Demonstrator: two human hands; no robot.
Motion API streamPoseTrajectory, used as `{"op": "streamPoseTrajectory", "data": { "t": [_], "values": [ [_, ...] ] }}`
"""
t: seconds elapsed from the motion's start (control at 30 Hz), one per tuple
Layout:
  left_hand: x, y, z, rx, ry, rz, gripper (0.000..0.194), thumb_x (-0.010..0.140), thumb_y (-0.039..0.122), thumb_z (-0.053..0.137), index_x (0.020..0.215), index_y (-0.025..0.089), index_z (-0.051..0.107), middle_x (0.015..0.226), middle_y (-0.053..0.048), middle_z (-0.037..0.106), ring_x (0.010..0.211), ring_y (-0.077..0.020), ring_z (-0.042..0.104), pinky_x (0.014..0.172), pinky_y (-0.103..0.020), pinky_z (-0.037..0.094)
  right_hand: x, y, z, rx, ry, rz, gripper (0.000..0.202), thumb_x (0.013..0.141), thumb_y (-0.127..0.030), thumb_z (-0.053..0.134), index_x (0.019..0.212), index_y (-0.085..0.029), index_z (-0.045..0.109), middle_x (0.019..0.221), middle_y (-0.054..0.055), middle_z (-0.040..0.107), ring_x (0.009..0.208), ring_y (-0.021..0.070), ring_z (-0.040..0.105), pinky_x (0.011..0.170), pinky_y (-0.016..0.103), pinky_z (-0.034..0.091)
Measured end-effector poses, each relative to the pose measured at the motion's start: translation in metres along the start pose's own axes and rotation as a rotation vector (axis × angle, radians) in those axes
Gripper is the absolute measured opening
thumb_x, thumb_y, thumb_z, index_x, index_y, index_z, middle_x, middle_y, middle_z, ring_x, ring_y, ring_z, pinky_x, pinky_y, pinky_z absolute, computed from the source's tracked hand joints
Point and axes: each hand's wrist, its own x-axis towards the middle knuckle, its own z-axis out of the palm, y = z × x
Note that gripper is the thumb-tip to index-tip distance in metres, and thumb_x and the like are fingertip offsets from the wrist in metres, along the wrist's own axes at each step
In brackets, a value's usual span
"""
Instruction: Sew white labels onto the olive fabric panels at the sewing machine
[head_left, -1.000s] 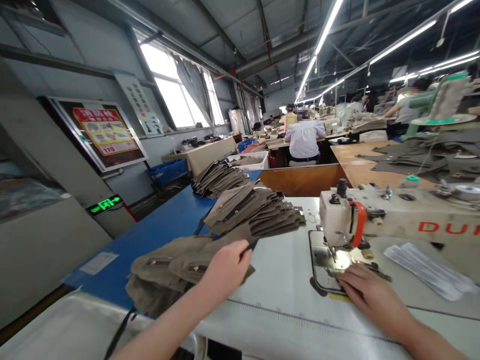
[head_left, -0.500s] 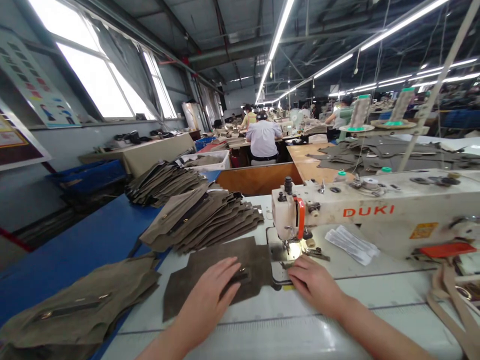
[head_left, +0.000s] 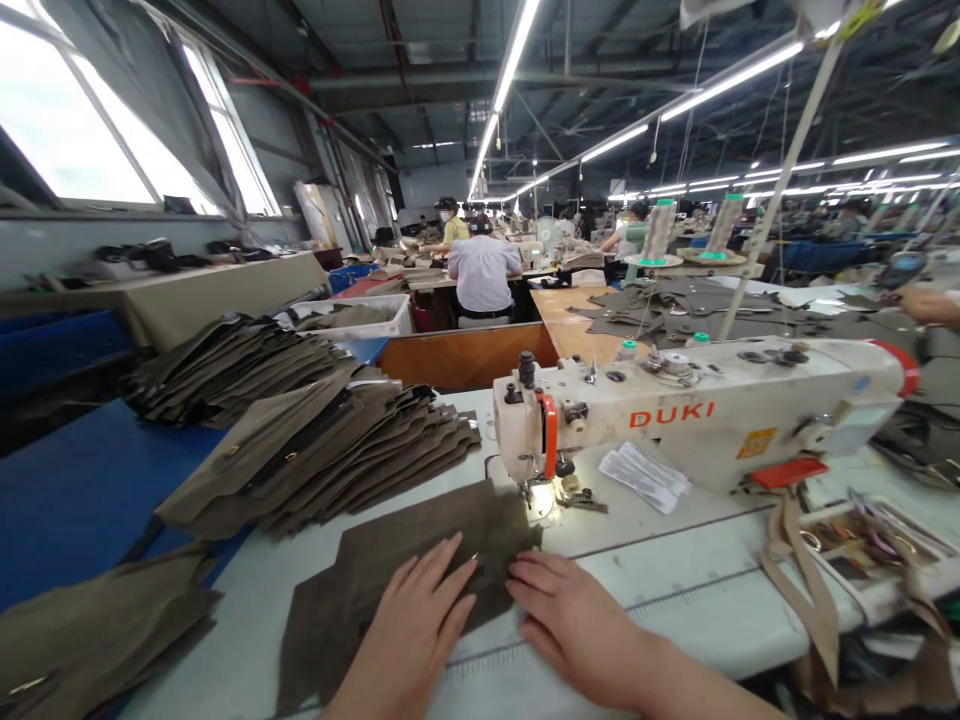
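Note:
A dark olive-brown fabric panel (head_left: 375,535) lies flat on the pale sewing table, its far right corner close to the needle area of a white sewing machine (head_left: 660,405). My left hand (head_left: 424,610) rests on the panel with fingers stretched out and apart, partly covering a slot with small metal fittings. At the panel's right edge, my right hand (head_left: 562,610) lies with fingers extended, their tips touching the cloth. The lit presser foot (head_left: 538,498) stands just beyond the right hand.
A fanned stack of similar panels (head_left: 360,450) lies left of the machine, with another pile (head_left: 232,365) behind it. More panels (head_left: 97,630) lie at lower left. White strips (head_left: 645,475) rest on the machine bed. A tool tray (head_left: 874,540) and straps (head_left: 799,580) are at right.
The view has swung right. My right hand has moved from beside the presser foot toward me, onto the panel's right edge. The panel has turned slightly, and my left hand stays on it.

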Motion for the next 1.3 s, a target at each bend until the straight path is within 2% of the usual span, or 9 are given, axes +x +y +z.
{"op": "streamPoseTrajectory", "data": {
  "t": [0.07,0.17,0.27,0.33,0.43,0.57,0.7,0.97,1.3],
  "values": [
    [0.017,0.002,0.005,-0.008,0.048,-0.012,0.039,0.099,0.031,0.034,0.131,0.023,0.055,0.138,-0.008,0.055,0.123,-0.0223,0.054,0.100,-0.042,0.044,0.000,-0.003,-0.003,-0.001,-0.042,0.004,0.034,0.095,-0.029,0.050,0.126,-0.016,0.059,0.131,0.008,0.059,0.126,0.0210,0.047,0.113,0.032,0.030],
    [0.040,0.005,0.016,-0.005,0.023,0.007,0.041,0.098,0.029,0.034,0.133,0.019,0.054,0.138,-0.010,0.055,0.125,-0.0242,0.052,0.100,-0.044,0.044,0.000,0.001,-0.011,-0.001,-0.065,-0.011,0.036,0.094,-0.030,0.052,0.127,-0.017,0.057,0.133,0.009,0.058,0.127,0.0216,0.046,0.112,0.033,0.032],
    [0.048,0.004,0.027,0.001,-0.044,0.016,0.043,0.097,0.031,0.036,0.135,0.021,0.052,0.140,-0.008,0.053,0.128,-0.0258,0.050,0.100,-0.046,0.043,-0.008,0.025,-0.032,-0.030,0.019,0.051,0.031,0.093,-0.025,0.051,0.121,-0.019,0.061,0.125,0.008,0.062,0.118,0.0213,0.053,0.105,0.034,0.039],
    [0.046,0.001,0.031,-0.003,-0.078,0.000,0.044,0.096,0.034,0.038,0.138,0.023,0.050,0.142,-0.006,0.051,0.130,-0.0257,0.048,0.102,-0.046,0.041,-0.017,0.052,-0.053,-0.092,0.117,0.213,0.027,0.093,-0.020,0.047,0.112,-0.019,0.066,0.112,0.008,0.067,0.105,0.0203,0.059,0.093,0.032,0.046],
    [0.042,-0.001,0.034,-0.012,-0.112,-0.023,0.048,0.095,0.039,0.041,0.139,0.024,0.048,0.144,-0.005,0.048,0.131,-0.0267,0.046,0.104,-0.047,0.038,-0.031,0.096,-0.086,-0.263,0.206,0.559,0.027,0.092,-0.018,0.045,0.104,-0.020,0.069,0.103,0.008,0.068,0.097,0.0210,0.061,0.087,0.032,0.046],
    [0.041,-0.001,0.035,-0.022,-0.130,-0.041,0.049,0.094,0.041,0.041,0.141,0.026,0.046,0.144,-0.004,0.048,0.132,-0.0271,0.045,0.105,-0.048,0.036,-0.038,0.130,-0.106,-0.303,0.153,0.674,0.020,0.088,-0.018,0.051,0.086,-0.017,0.071,0.086,0.007,0.069,0.078,0.0197,0.063,0.072,0.028,0.045],
    [0.041,-0.002,0.038,-0.029,-0.110,-0.048,0.049,0.094,0.042,0.041,0.140,0.027,0.047,0.144,-0.004,0.048,0.132,-0.0257,0.044,0.107,-0.046,0.034,-0.034,0.134,-0.106,-0.326,0.104,0.702,0.018,0.087,-0.016,0.054,0.080,-0.018,0.070,0.085,0.004,0.069,0.078,0.0174,0.063,0.068,0.024,0.042],
    [0.041,-0.002,0.036,-0.025,-0.142,-0.062,0.049,0.094,0.041,0.041,0.139,0.026,0.048,0.146,-0.004,0.046,0.134,-0.0256,0.043,0.109,-0.047,0.033,-0.029,0.125,-0.106,-0.425,0.082,0.737,0.022,0.089,-0.014,0.050,0.078,-0.018,0.068,0.087,0.008,0.069,0.082,0.0197,0.063,0.067,0.025,0.040],
    [0.041,-0.003,0.037,0.008,-0.090,-0.023,0.048,0.093,0.040,0.043,0.138,0.024,0.051,0.143,-0.005,0.049,0.130,-0.0274,0.048,0.103,-0.048,0.040,-0.030,0.126,-0.108,-0.390,0.195,0.738,0.021,0.085,-0.013,0.051,0.072,-0.018,0.066,0.080,0.007,0.069,0.073,0.0193,0.062,0.063,0.025,0.039]
  ]
}}
